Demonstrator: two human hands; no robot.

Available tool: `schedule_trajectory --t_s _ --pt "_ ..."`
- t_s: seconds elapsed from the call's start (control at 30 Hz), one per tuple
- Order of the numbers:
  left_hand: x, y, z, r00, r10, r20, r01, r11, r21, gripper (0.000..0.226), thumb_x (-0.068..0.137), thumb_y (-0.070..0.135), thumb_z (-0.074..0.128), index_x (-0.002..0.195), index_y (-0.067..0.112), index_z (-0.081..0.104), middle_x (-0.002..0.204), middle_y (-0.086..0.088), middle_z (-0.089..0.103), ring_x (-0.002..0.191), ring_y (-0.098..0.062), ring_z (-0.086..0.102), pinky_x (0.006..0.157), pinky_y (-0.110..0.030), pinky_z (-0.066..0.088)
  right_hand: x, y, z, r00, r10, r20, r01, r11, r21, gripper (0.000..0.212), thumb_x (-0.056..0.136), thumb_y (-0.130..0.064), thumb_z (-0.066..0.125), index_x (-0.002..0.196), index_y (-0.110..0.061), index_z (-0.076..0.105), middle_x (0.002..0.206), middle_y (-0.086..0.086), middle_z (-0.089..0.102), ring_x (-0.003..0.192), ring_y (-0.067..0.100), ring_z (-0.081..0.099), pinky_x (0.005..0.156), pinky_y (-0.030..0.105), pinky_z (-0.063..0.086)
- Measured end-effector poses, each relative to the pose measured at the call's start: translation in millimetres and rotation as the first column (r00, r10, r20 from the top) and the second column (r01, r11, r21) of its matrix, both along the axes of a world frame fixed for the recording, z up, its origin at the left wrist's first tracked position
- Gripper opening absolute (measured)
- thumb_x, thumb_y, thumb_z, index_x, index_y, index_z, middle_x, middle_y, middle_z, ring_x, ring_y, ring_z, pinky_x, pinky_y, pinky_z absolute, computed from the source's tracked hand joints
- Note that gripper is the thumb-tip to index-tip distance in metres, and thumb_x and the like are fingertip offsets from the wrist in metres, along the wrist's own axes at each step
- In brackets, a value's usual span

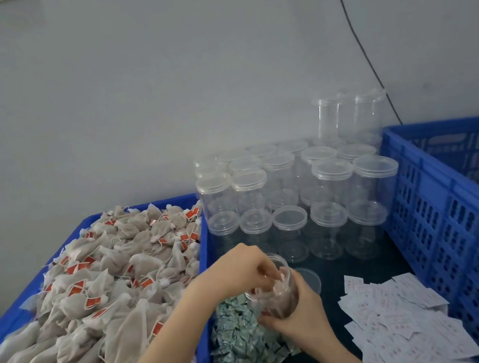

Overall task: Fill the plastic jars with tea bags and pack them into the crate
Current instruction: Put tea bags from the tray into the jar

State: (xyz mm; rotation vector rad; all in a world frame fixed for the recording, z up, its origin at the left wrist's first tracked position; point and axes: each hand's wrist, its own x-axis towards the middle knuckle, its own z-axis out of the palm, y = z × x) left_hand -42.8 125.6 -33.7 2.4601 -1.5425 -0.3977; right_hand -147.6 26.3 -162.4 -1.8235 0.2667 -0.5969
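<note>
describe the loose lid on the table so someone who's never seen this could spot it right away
Start at the big blue slatted plastic crate on the right, then look left across the dark table to the cluster of clear capped plastic jars. Just in front of them, beside the jar in the right hand, lies a clear round plastic lid. It alone lies flat, on no jar.

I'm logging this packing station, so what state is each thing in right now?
Jar in hand: lid off, partly filled.
Loose lid: lying on the table.
Stacked jars: lids on, empty.
Tea bag tray: heaped full.
Left hand: fingers in the jar mouth.
Right hand: gripping the jar.
</note>
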Motion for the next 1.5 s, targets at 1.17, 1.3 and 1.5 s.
schedule_trajectory --t_s 1.17,1.3,1.5 --pt "-8 -42 -96 0.799 0.467 0.379 -0.550 0.822 0.146 0.033 0.089 -0.004 0.052 0.121 0.006 0.058 0.124 -0.011 0.059 0.114 -0.027 0.059 0.086 -0.034 0.049 -27 -46 -35 0.977 -0.213 -0.025 0.214 0.972 0.101 0.083 0.054 -0.018 0.097 0.117 -0.042 0.049 0.112 -0.017 0.063 0.109 0.000 0.059 0.089 0.020 0.047" --pt "-7 -48 -120 0.767 0.454 0.453 -0.564 0.814 0.139 0.030 0.092 -0.002 0.049 0.118 0.007 0.060 0.122 -0.009 0.060 0.114 -0.025 0.057 0.085 -0.033 0.049 -30 -48 -35 0.976 -0.215 -0.023 0.216 0.972 0.097 0.078 0.054 -0.015 0.096 0.113 -0.042 0.052 0.110 -0.015 0.066 0.103 -0.006 0.061 0.083 0.010 0.048" --pt "-2 -43 -132 0.747 0.497 0.442 -0.588 0.804 0.088 0.022 0.092 0.002 0.053 0.112 0.009 0.062 0.113 -0.007 0.064 0.106 -0.022 0.061 0.081 -0.032 0.051 -30 -51 -26 0.980 -0.199 -0.004 0.199 0.977 0.077 0.086 0.057 -0.016 0.095 0.127 -0.032 0.049 0.110 -0.019 0.063 0.102 -0.020 0.055 0.078 0.000 0.042"
